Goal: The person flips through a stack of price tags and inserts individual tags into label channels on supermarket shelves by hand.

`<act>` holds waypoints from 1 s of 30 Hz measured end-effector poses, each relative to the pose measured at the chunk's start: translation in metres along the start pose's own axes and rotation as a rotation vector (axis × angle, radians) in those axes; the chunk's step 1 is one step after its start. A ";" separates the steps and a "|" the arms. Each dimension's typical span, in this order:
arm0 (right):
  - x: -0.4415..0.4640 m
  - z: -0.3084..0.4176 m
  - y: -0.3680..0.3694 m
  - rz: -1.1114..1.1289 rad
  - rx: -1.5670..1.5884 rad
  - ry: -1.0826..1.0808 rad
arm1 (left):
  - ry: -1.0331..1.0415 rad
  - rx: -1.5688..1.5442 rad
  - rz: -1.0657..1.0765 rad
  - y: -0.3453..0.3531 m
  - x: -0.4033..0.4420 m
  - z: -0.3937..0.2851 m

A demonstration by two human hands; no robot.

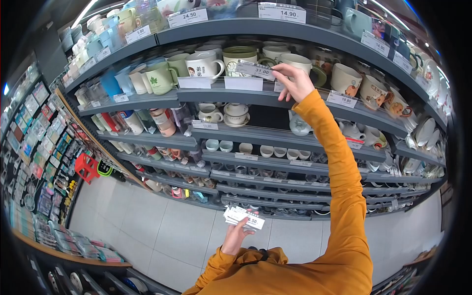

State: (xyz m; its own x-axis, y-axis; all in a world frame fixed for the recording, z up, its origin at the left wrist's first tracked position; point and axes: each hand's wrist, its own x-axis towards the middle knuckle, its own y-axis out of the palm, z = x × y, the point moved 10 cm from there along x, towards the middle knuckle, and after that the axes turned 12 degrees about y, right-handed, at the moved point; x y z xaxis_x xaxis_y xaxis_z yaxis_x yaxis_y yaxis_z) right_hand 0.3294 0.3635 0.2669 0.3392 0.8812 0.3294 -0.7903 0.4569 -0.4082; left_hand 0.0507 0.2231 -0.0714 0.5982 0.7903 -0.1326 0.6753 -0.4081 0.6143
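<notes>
My right hand (295, 81) is raised to the mug shelf and pinches the right end of a price tag (254, 69) that reads 31.00. That tag is tilted in front of a white mug with green patterning and a green rim (239, 53). Just below it, blank white label holders (243, 84) line the shelf edge. Low down near my body, my left hand (236, 237) grips a fanned stack of price tags (244, 218), the top one ending in 6.50. Left of the raised tag stand a white mug with characters (204, 66) and a green leaf mug (160, 78).
Shelves of mugs, cups and teapots (351, 130) curve around in front of me. Small bowls (246, 148) sit on a lower shelf. At left, a red plastic stool (86, 168) stands on the tiled floor (177, 231) beside a rack of packaged goods (42, 147).
</notes>
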 end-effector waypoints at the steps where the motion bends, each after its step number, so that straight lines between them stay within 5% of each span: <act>1: 0.000 0.000 0.001 0.004 0.000 0.001 | -0.001 -0.003 -0.004 -0.001 -0.001 0.000; 30: 0.004 0.008 0.009 0.020 -0.187 -0.006 | 0.011 -0.042 -0.041 -0.008 -0.011 -0.002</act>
State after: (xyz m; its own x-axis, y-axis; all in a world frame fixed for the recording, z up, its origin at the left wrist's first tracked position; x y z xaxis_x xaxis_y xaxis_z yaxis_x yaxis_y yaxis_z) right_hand 0.3199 0.3700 0.2712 0.3207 0.8900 0.3241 -0.6883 0.4540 -0.5658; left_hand 0.0383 0.2188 -0.0730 0.5656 0.8110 -0.1497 0.6800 -0.3560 0.6410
